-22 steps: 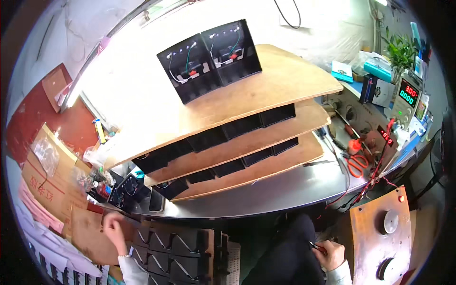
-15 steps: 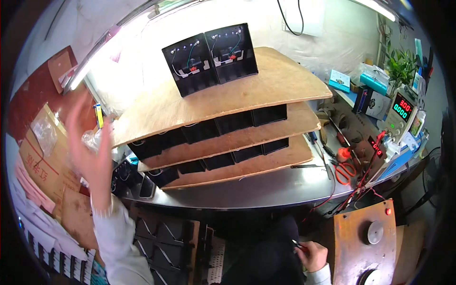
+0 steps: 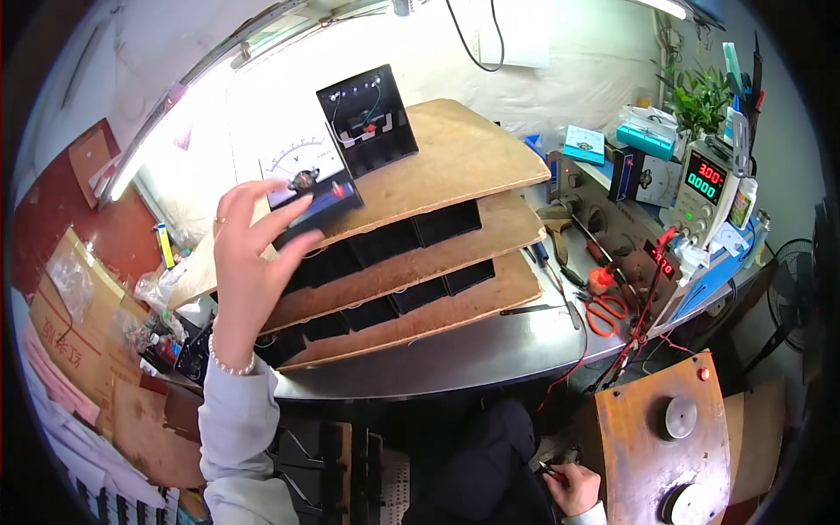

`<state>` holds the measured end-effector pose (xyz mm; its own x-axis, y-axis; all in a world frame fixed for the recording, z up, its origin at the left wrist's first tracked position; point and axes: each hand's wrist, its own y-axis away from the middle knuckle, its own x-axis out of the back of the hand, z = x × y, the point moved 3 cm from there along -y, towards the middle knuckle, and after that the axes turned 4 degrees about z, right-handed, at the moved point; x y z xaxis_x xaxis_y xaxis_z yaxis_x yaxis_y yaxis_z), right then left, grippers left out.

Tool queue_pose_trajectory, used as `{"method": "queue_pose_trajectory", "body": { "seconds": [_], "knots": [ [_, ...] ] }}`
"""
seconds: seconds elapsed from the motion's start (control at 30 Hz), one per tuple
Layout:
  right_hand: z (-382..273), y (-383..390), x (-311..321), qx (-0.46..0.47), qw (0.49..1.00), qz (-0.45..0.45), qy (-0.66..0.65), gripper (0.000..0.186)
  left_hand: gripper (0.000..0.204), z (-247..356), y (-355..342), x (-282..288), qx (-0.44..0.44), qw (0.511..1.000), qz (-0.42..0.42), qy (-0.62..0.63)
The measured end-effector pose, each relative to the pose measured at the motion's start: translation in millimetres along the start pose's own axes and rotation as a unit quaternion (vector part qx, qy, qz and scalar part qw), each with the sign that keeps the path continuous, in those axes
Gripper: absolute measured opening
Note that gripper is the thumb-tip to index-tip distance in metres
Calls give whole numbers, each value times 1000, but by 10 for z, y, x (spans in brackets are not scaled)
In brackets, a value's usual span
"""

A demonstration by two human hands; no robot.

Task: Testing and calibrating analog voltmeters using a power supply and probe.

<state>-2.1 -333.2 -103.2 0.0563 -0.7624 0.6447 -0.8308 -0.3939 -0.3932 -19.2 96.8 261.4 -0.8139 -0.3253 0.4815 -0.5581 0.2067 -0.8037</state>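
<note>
My left hand (image 3: 249,249) is raised over the left end of the stacked boards, thumb and fingers bent around an analog panel meter (image 3: 293,157). The meter's white dial faces me, and its black lower part is smeared by motion. Just right of it, a second meter (image 3: 372,122) stands on the top wooden board (image 3: 472,157), showing its open black back with wires and a small red part. Low at the right, my right hand (image 3: 577,488) is closed on a small dark-handled tool (image 3: 551,472), whose kind I cannot make out.
Black meter cases (image 3: 446,223) fill the lower board levels. On the metal bench (image 3: 437,354) at right lie orange-handled scissors (image 3: 604,315), red leads and a power supply (image 3: 704,192). A wooden box with metal discs (image 3: 661,437) stands at lower right.
My left hand has swung right from beside the boards to the left-hand meter, which now shows its dial instead of its open back. My right hand stays low with its tool.
</note>
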Motion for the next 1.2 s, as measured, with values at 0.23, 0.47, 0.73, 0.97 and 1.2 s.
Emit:
{"method": "queue_pose_trajectory", "body": {
  "seconds": [0.23, 0.47, 0.73, 0.97, 1.2],
  "knots": [
    [-201, -547, 40, 76, 997, -15, -14, 19, 111, -421, 17, -182, 335, 817, -81, 463],
    [-557, -683, -158, -65, 990, 76, -100, 22, 117, 561, 626, 3, 292, 833, 118, 456],
    [-1035, -830, -269, -92, 978, 13, -187, 21, 89, 1674, 1813, -1332, 352, 666, -100, 651],
    [-1275, -1185, -473, 43, 996, -4, -84, 22, 100, 1763, 1871, -1412, 334, 686, -145, 629],
    [-1298, -1155, -535, -41, 984, -16, -172, 28, 112, 1701, 1781, -1355, 249, 757, -177, 577]
  ]
}}
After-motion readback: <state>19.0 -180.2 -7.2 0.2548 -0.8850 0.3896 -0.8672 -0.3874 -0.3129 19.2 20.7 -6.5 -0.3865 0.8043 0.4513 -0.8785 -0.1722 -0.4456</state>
